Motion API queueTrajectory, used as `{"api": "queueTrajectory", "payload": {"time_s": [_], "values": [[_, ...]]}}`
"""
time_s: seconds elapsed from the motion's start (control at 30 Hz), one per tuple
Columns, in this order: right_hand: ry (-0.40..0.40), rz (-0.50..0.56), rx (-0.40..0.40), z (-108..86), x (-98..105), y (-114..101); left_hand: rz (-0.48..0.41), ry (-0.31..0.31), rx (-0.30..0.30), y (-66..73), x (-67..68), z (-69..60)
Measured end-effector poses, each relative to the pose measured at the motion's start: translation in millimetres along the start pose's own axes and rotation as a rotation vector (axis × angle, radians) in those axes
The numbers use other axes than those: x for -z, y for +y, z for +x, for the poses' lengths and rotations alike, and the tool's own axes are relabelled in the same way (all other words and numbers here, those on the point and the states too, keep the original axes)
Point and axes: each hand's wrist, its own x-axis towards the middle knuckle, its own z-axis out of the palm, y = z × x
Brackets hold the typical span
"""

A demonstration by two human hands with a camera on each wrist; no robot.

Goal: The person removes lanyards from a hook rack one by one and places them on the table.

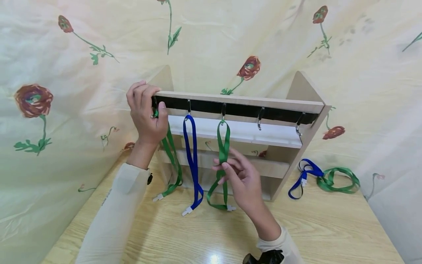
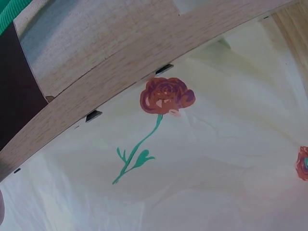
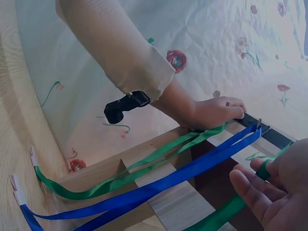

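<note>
My left hand (image 1: 147,115) grips the upper left corner of a wooden hook rack (image 1: 240,98), fingers over the top and thumb in front. On the middle hook hangs a green lanyard (image 1: 224,148); my right hand (image 1: 245,181) pinches its strap below the loop. A blue lanyard (image 1: 190,157) is on the hook to its left. Beside the left hand another green lanyard (image 1: 170,146) hangs, its top partly hidden by that hand. In the right wrist view, the right hand (image 3: 284,187) has green strap between its fingers. The left wrist view shows mostly the rack's wooden side (image 2: 115,57).
Two hooks at the right, one of them a metal hook (image 1: 260,119), carry no lanyard. On the table (image 1: 316,227), right of the rack, lie a loose blue lanyard (image 1: 311,169) and a coiled green lanyard (image 1: 343,189). A flowered cloth (image 1: 204,44) hangs behind the rack.
</note>
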Motion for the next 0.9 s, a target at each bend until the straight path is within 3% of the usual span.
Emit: {"api": "queueTrajectory", "payload": {"time_s": [0.13, 0.33, 0.67, 0.8, 0.9], "values": [[0.02, -0.03, 0.055, -1.3, 1, -5, -0.013, 0.0, -0.006, 0.8, -0.5, 0.0], [0.049, 0.013, 0.14, -2.7, 4, -8, -0.015, -0.002, -0.003, 1.0, -1.7, -1.4], [0.027, 0.113, 0.365, -0.3, 6, -12, -0.008, 0.003, 0.0, 0.6, -1.1, -0.5], [0.03, 0.11, 0.389, 0.4, 9, -15, -0.006, 0.003, 0.003, 0.6, -0.4, -0.2], [0.05, 0.037, 0.371, -0.6, 13, -18, -0.007, 0.005, 0.005, 0.5, 0.1, -0.1]]}}
